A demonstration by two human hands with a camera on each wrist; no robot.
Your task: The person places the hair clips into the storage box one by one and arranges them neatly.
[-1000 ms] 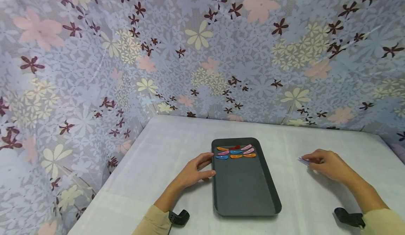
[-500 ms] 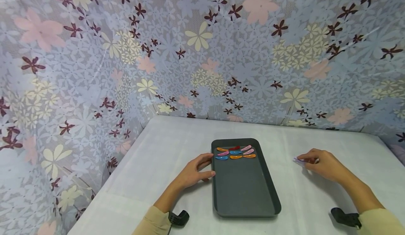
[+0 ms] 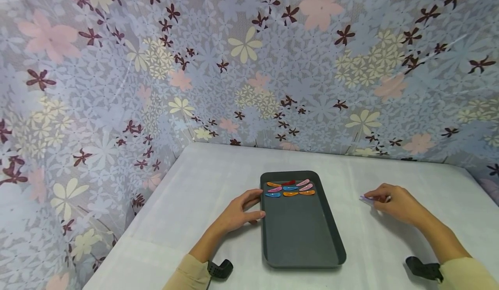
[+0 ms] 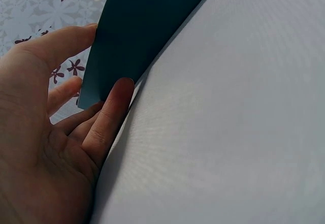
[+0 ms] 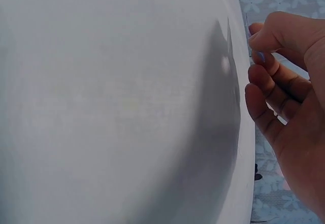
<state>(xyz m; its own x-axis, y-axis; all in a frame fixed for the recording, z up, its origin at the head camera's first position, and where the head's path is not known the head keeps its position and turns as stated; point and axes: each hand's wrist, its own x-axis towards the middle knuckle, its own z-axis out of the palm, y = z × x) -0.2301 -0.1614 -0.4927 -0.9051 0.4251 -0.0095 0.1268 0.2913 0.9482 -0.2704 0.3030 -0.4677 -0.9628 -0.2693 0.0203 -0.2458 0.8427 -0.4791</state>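
My left hand rests at the left side of a dark grey tray, thumb and index fingertips touching its rim well apart. In the left wrist view, these fingertips lie against the tray's wall. Several snap hair clips in orange, red, pink and blue lie in rows at the tray's far end, among them a red clip and a blue clip. Right of the tray, my right hand pinches a small pale purple hair clip between thumb and fingers, its thin ends pointing left.
A white cloth covers the table under the tray. Behind it and to the left hangs a floral curtain. Black camera mounts sit on the left wrist and the right wrist.
My right hand has shifted a little to the left with the purple clip, slowing over the last half second. The left hand, tray and clips in it stay where they were.
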